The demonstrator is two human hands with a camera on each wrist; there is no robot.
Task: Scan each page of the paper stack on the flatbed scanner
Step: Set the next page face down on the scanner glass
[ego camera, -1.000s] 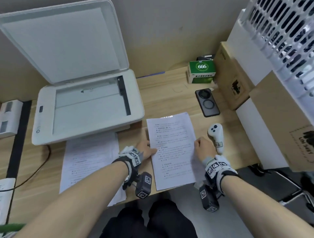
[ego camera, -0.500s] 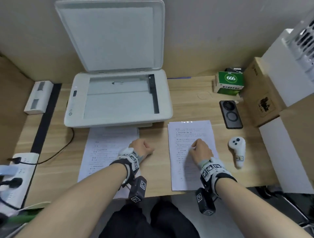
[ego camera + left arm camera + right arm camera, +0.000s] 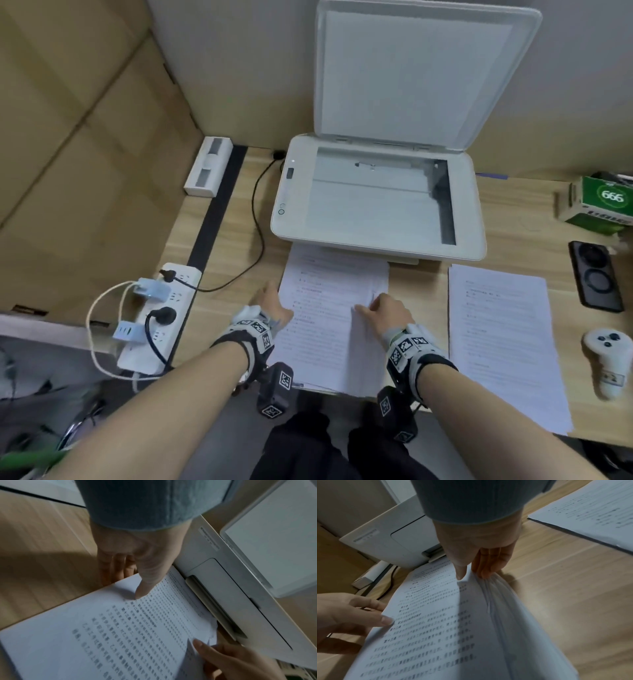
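The white flatbed scanner (image 3: 376, 202) stands at the back of the desk, lid (image 3: 414, 68) raised and glass bare. In front of it lies the printed paper stack (image 3: 325, 329). My left hand (image 3: 274, 303) rests at the stack's left edge; the left wrist view shows its thumb (image 3: 142, 588) lying on the top page and straight fingers (image 3: 116, 568) beside the edge. My right hand (image 3: 373, 305) pinches the stack's right edge, its thumb (image 3: 459, 572) on the top page and fingers (image 3: 486, 566) under several lifted sheets. More printed paper (image 3: 503, 342) lies flat to the right.
A power strip (image 3: 161, 308) with plugs and cables sits at the left desk edge. A black phone (image 3: 596, 277), a white controller (image 3: 606, 356) and a green box (image 3: 603, 205) are on the right. A white box (image 3: 209, 166) lies at the back left.
My right hand left the right-hand paper and crossed to the stack in front of the scanner, lifting its right edge. My left hand shifted to that stack's left edge. The view swung left.
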